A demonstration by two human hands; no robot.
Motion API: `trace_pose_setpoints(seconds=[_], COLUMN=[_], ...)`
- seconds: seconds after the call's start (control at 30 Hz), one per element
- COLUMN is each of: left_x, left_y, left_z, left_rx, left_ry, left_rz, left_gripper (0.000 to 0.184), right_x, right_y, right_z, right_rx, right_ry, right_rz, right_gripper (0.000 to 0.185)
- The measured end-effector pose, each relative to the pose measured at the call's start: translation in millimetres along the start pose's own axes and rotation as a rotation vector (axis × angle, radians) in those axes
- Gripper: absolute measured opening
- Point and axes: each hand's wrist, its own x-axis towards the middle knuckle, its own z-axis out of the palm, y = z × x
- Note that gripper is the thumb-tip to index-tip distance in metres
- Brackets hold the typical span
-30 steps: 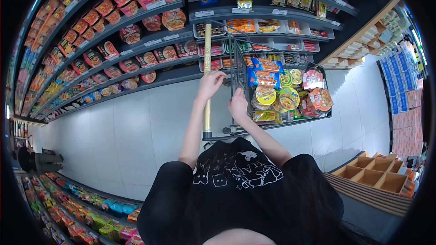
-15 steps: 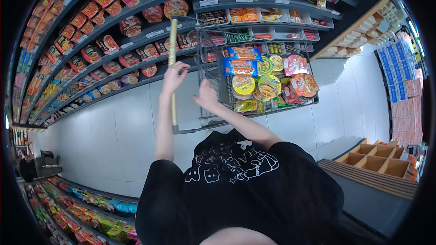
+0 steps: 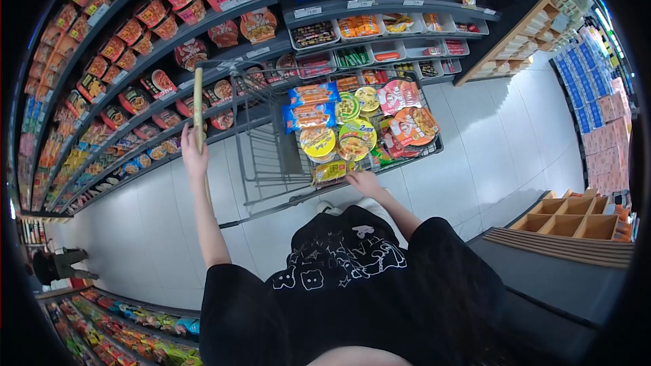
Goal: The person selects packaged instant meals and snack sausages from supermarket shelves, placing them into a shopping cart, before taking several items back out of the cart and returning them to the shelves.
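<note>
A shopping cart (image 3: 268,193) stands in front of me, its pale yellow handle (image 3: 198,98) on the left. My left hand (image 3: 194,154) is closed around that handle. At the cart's near side, my right hand (image 3: 366,184) has its fingers curled over the rim beside a yellow packet (image 3: 331,171). Blue and orange sausage packs (image 3: 310,116), a yellow-lidded noodle cup (image 3: 317,142), a green-rimmed noodle cup (image 3: 357,139), an orange noodle bowl (image 3: 414,127) and a pink packet (image 3: 399,97) lie in the far part of the cart.
Shelves of instant noodle bowls (image 3: 163,85) curve along the left and front. White bins (image 3: 359,26) of snacks line the shelf ahead. A wooden divided display (image 3: 566,215) and stacked boxes (image 3: 590,105) are at the right. Another person (image 3: 57,264) stands far left.
The cart has turned and shifted left and nearer. My left hand has gone from open by the handle to holding it; my right hand has moved right along the cart to its near rim.
</note>
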Motion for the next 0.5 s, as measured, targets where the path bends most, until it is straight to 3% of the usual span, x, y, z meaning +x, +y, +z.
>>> trace_pose_setpoints(seconds=[0.03,0.1,0.2,0.23,0.33,0.5], left_x=[-2,-13,-28,-30,-29,-84], left_y=[-13,-42,-64,-73,-84,-49], left_z=[-4,-10,-36,-42,-58,-48], left_rx=[-0.002,-0.103,0.029,0.091,0.143,0.075], left_ry=[0.004,-0.130,-0.124,-0.051,0.103,0.225], left_rz=[0.005,-0.248,-0.255,-0.131,-0.075,-0.208], left_gripper=[0.043,0.045,0.044,0.039,0.034,0.032], right_x=[-4,-12,-17,-15,-2,19], right_y=[17,39,47,45,23,-19], right_z=[-1,-4,-2,3,18,44], right_rx=[-0.012,-0.030,-0.080,-0.096,-0.143,-0.156], right_ry=[0.034,0.059,0.142,0.137,0.065,-0.066], right_rz=[-0.037,-0.076,-0.110,-0.151,-0.161,-0.161], right_gripper=[0.030,0.030,0.032,0.032,0.031,0.030])
